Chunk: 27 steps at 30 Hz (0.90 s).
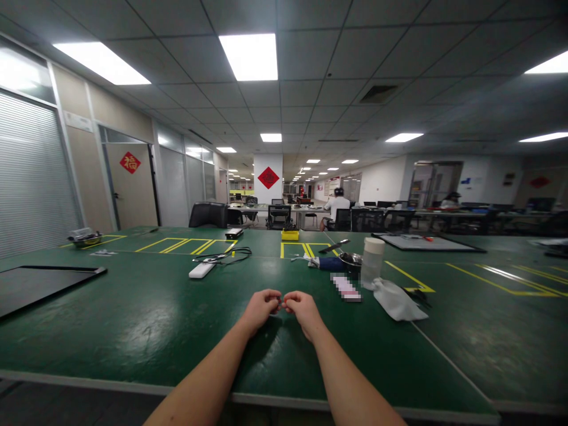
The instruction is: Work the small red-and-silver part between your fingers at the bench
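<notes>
Head view: left hand (261, 307) and right hand (302, 309) meet fingertip to fingertip just above the green counter (133, 319), each grip pinched shut on a tiny item (281, 307) too small to identify, which lies between them, equally near both and well apart from the white bottle (371, 263).

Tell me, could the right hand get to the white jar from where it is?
Probably yes. The right hand hovers over bare green table, and the white jar stands upright ahead to its right, with nothing tall between.
</notes>
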Tool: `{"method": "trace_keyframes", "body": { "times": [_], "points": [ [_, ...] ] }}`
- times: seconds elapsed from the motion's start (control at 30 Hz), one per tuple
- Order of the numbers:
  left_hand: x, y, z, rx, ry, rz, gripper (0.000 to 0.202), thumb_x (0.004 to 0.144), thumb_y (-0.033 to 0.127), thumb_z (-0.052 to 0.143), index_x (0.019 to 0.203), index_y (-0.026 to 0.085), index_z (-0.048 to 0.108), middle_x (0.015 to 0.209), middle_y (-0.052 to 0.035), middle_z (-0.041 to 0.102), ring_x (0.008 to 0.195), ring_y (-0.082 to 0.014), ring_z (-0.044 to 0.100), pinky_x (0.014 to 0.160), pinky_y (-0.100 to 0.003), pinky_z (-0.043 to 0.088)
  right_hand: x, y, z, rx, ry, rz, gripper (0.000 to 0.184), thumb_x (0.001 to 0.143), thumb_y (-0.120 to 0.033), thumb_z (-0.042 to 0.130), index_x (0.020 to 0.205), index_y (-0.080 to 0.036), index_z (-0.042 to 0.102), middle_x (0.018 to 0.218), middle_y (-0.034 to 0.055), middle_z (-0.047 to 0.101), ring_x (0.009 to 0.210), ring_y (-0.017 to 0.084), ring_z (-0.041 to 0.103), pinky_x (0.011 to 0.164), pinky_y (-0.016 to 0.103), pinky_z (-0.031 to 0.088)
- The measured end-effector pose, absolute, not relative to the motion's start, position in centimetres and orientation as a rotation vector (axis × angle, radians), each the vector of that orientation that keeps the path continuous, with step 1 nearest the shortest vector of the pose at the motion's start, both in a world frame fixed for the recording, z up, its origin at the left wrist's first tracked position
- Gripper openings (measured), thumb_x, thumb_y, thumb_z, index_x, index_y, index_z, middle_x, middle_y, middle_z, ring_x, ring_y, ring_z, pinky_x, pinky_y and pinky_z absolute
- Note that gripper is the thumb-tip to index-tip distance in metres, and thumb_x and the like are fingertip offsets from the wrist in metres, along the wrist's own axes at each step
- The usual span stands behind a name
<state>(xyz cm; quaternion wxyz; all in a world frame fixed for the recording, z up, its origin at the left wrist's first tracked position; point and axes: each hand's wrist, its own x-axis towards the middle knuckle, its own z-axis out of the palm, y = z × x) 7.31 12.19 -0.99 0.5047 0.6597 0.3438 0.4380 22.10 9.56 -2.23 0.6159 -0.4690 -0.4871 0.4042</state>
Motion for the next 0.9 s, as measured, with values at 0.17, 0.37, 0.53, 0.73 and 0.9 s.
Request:
{"method": "trace_keyframes", "body": {
  "times": [0.17, 0.37, 0.53, 0.73, 0.9],
  "points": [
    [7.3, 12.0, -0.7, 1.660, 0.857, 1.056, 0.029, 0.067, 0.016, 0.057, 0.094, 0.011, 0.065, 0.076, -0.0053, 0.067, 0.067, -0.0148, 0.062, 0.059, -0.024, 0.047, 22.1, 9.1, -1.9, -1.114, -1.173, 0.890, 0.017, 0.059, -0.015, 0.058, 0.074, -0.013, 0.066, 0.062, 0.0027, 0.066, 0.052, 0.011, 0.053, 0.051, 0.022, 0.039],
    [7.3, 12.1, -0.8, 1.688, 0.864, 1.097, 0.023, 0.065, 0.015, 0.057, 0.086, 0.011, 0.065, 0.072, -0.0039, 0.064, 0.063, -0.0128, 0.058, 0.060, -0.023, 0.046, 22.0, 8.6, -1.3, -1.145, -1.215, 0.833, 0.017, 0.060, -0.017, 0.059, 0.074, -0.014, 0.067, 0.061, 0.0007, 0.064, 0.053, 0.012, 0.052, 0.052, 0.022, 0.038],
    [7.5, 11.7, -0.5, 1.529, 0.771, 1.137, 0.028, 0.064, 0.015, 0.058, 0.092, 0.013, 0.060, 0.064, 0.0017, 0.058, 0.060, -0.0128, 0.059, 0.063, -0.026, 0.049, 21.8, 8.6, -1.2, -1.114, -1.221, 0.810, 0.014, 0.060, -0.019, 0.061, 0.072, -0.014, 0.066, 0.061, 0.0010, 0.064, 0.055, 0.013, 0.054, 0.055, 0.023, 0.040],
    [7.5, 11.2, -0.2, 1.527, 0.823, 1.126, 0.022, 0.062, 0.014, 0.060, 0.084, 0.013, 0.061, 0.065, 0.0016, 0.058, 0.059, -0.0120, 0.058, 0.062, -0.025, 0.049, 21.8, 8.5, -1.3, -1.119, -1.243, 0.816, 0.012, 0.061, -0.019, 0.061, 0.071, -0.013, 0.065, 0.059, 0.0014, 0.065, 0.053, 0.013, 0.054, 0.053, 0.023, 0.040],
    [7.4, 11.7, -0.6, 1.571, 0.900, 1.086, 0.014, 0.065, 0.019, 0.060, 0.078, 0.015, 0.057, 0.062, -0.0002, 0.060, 0.058, -0.0126, 0.058, 0.056, -0.022, 0.045, 21.9, 8.4, -1.2, -1.156, -1.269, 0.773, 0.009, 0.062, -0.019, 0.062, 0.069, -0.014, 0.065, 0.058, 0.0003, 0.063, 0.052, 0.012, 0.052, 0.052, 0.023, 0.039]
  ]
}}
